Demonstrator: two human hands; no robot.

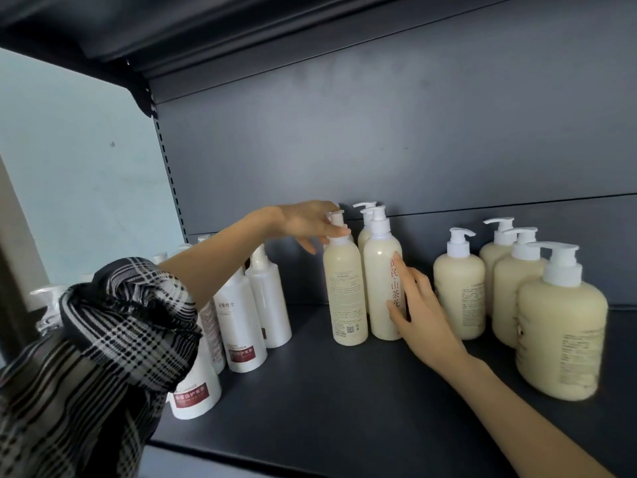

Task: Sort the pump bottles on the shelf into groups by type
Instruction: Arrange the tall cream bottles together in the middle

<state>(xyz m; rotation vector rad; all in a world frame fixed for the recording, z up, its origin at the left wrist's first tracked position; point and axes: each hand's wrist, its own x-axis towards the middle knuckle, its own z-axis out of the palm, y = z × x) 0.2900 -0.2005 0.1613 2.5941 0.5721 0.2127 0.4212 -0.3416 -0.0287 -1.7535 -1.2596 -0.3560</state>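
Note:
On the dark shelf (327, 401) stand three sorts of pump bottles. White bottles with red labels (241, 326) crowd the left side. Tall slim cream bottles stand in the middle. My left hand (306, 222) holds the pump head of the front slim bottle (346, 291), thumb and fingers around the neck. My right hand (417, 305) lies with straight fingers against the side of the slim bottle with red characters (381, 288). A third slim bottle (365, 222) stands behind them. Several wide cream bottles (562, 339) are grouped on the right.
The shelf's dark back panel (379, 139) rises behind the bottles and another shelf (206, 25) hangs overhead. A pale blue wall (79, 167) lies past the left upright. My plaid sleeve (96, 357) covers part of the white bottles.

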